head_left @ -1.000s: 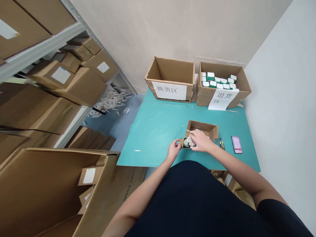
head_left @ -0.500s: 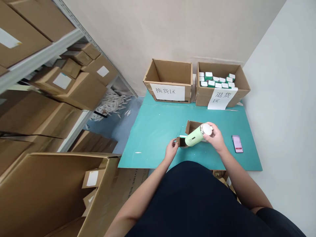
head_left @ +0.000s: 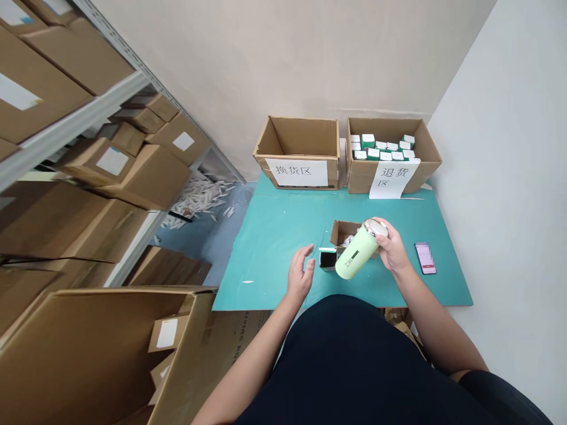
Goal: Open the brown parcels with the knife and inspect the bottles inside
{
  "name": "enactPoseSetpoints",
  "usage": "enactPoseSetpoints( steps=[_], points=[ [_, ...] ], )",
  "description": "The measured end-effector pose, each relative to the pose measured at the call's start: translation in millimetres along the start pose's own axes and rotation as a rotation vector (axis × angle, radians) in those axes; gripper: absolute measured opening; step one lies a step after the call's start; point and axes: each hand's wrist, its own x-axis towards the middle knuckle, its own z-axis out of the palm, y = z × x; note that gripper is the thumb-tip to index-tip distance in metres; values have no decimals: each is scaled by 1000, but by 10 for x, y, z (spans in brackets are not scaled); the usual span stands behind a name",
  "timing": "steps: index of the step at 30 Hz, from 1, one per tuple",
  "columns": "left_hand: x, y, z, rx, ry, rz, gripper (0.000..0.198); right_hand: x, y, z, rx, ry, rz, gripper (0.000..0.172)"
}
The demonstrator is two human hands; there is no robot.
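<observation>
The right hand (head_left: 391, 248) clasped the bottle (head_left: 359, 252) near its lid (head_left: 372, 227), perhaps, I thought, to bare its print (head_left: 352, 258); the left hand (head_left: 301, 275) hung spread beside the little box (head_left: 328, 260).

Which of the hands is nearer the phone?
Right. The right hand, gripping the bottle near its lid, is just left of the phone. The left hand is much farther left, beyond the small open box.
</observation>
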Motion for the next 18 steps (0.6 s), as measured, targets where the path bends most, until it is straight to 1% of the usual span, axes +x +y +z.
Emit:
enactPoseSetpoints(
  steps=[2, 4, 5, 6, 7, 9, 12, 15, 18],
  points=[
    [73, 267, 12, -162, -217, 44, 57, 9, -38, 37, 54, -4, 4, 63],
    [125, 483, 82, -301, -426, 25, 67, 18, -69, 80, 123, -16, 8, 62],
    [139, 564, 131, -347, -491, 7, 73, 22, -81, 100, 156, -23, 13, 61],
    [145, 627, 185, -384, -532, -20, 77, 26, -88, 116, 184, -31, 19, 61],
    [143, 671, 239, -414, -553, -51, 81, 30, -91, 127, 202, -38, 28, 61],
    [122, 713, 337, -469, -555, -118, 82, 37, -82, 129, 219, -51, 54, 63],
    [77, 698, 434, -565, -531, -203, 80, 43, -47, 81, 224, -91, 91, 69],
    [52, 667, 462, -690, -536, -275, 78, 35, 3, 7, 242, -170, 130, 75],
    [51, 677, 442, -805, -577, -353, 77, 7, 77, -44, 265, -248, 176, 70]
  ],
)
